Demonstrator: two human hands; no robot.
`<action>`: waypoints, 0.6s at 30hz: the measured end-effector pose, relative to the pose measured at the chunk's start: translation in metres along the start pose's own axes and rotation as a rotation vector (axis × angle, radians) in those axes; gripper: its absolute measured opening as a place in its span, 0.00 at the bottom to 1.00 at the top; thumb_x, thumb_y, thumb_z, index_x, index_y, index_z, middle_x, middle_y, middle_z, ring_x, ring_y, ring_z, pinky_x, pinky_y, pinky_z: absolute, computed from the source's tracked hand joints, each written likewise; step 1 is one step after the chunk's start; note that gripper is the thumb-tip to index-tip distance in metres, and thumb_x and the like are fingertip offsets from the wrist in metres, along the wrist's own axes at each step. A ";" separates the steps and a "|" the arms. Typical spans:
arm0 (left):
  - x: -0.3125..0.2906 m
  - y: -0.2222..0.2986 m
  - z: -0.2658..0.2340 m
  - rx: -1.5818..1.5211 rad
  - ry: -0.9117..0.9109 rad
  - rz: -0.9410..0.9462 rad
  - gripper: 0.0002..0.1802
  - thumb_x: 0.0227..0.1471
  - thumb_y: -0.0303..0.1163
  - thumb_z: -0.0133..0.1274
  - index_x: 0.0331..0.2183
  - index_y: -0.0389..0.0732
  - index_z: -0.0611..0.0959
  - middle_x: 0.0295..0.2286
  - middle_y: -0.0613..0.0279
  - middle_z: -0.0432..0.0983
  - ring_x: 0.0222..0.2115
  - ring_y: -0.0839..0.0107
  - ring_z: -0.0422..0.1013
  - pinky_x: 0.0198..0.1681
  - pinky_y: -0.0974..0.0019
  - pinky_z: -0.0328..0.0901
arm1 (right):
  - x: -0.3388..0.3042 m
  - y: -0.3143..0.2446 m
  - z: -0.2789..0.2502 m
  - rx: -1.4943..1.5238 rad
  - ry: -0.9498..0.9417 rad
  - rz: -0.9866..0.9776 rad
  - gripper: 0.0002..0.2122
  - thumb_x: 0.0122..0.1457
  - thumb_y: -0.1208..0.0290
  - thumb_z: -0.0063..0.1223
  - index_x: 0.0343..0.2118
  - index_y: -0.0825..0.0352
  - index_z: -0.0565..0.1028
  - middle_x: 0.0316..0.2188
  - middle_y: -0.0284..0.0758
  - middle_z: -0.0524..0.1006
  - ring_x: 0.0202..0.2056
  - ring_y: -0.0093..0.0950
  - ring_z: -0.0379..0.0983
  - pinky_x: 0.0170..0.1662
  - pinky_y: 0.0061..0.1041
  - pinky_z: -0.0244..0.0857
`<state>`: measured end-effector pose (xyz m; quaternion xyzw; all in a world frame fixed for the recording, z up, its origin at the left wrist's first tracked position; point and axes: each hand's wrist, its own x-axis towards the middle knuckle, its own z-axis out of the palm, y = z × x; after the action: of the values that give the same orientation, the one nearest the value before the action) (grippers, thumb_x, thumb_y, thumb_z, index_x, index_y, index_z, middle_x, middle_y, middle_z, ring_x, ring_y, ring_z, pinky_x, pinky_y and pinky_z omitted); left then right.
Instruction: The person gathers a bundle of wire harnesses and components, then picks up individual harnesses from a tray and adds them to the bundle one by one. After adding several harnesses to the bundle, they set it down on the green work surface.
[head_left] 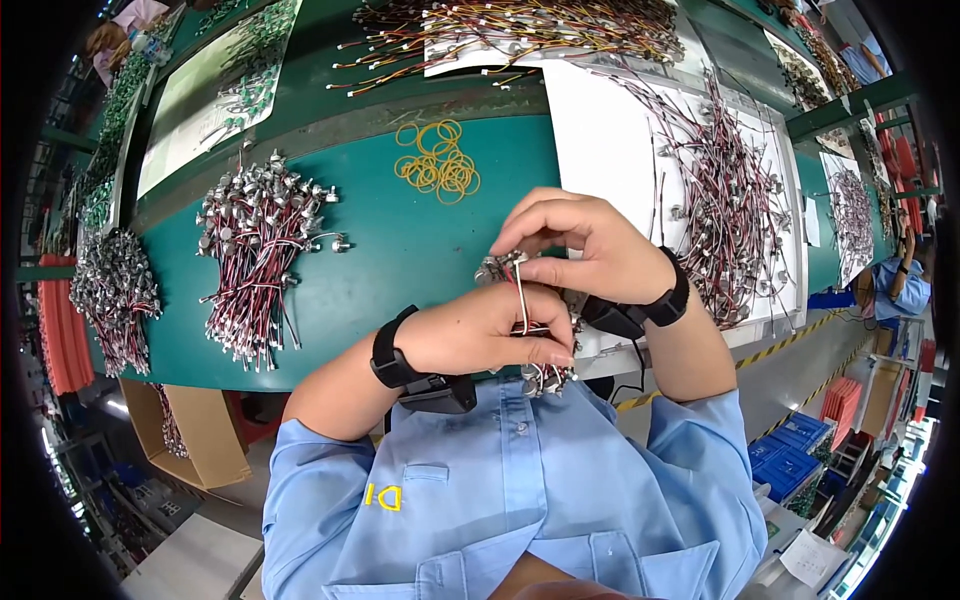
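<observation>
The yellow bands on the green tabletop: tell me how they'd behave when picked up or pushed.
The yellow bands look thin and loosely looped, so they are probably light and floppy. Several overlap, so lifting one might drag others along. They lie flat on the green tabletop, so a push would likely slide them rather than roll them.

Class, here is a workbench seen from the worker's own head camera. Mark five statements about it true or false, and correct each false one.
1. The left hand grips a bundle of wired parts. True.
2. Yellow rubber bands lie on the green tabletop. True.
3. The right hand is resting among the rubber bands. False: it is at the bundle in the left hand.
4. Both wrists are bare. False: each wears a black strap.
5. The cardboard box stands on the tabletop. False: it is below the tabletop, at the lower left.
</observation>
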<state>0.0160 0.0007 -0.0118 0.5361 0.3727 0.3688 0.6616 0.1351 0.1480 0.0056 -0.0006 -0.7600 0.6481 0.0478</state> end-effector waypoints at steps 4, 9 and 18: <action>-0.001 -0.003 -0.001 -0.041 0.128 0.063 0.09 0.54 0.33 0.52 0.30 0.37 0.78 0.27 0.67 0.74 0.27 0.79 0.68 0.31 0.75 0.63 | -0.006 -0.003 -0.006 0.127 0.222 -0.040 0.14 0.45 0.87 0.56 0.37 0.70 0.75 0.37 0.34 0.69 0.40 0.25 0.70 0.46 0.22 0.66; -0.010 0.009 -0.011 -0.136 0.262 0.043 0.19 0.59 0.42 0.43 0.29 0.36 0.78 0.27 0.66 0.74 0.20 0.83 0.65 0.19 0.79 0.59 | -0.009 -0.004 -0.014 -0.001 0.297 -0.108 0.14 0.42 0.89 0.56 0.34 0.70 0.74 0.35 0.33 0.68 0.39 0.25 0.70 0.47 0.23 0.67; -0.008 0.011 -0.008 -0.086 0.421 -0.027 0.24 0.61 0.45 0.38 0.27 0.36 0.79 0.25 0.66 0.73 0.16 0.85 0.61 0.14 0.81 0.55 | -0.010 -0.006 -0.017 -0.087 0.337 -0.109 0.12 0.41 0.91 0.54 0.30 0.71 0.74 0.34 0.34 0.68 0.39 0.25 0.70 0.46 0.23 0.68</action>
<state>0.0042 -0.0014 -0.0011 0.4134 0.4935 0.4794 0.5964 0.1467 0.1635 0.0135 -0.0700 -0.7675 0.6018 0.2096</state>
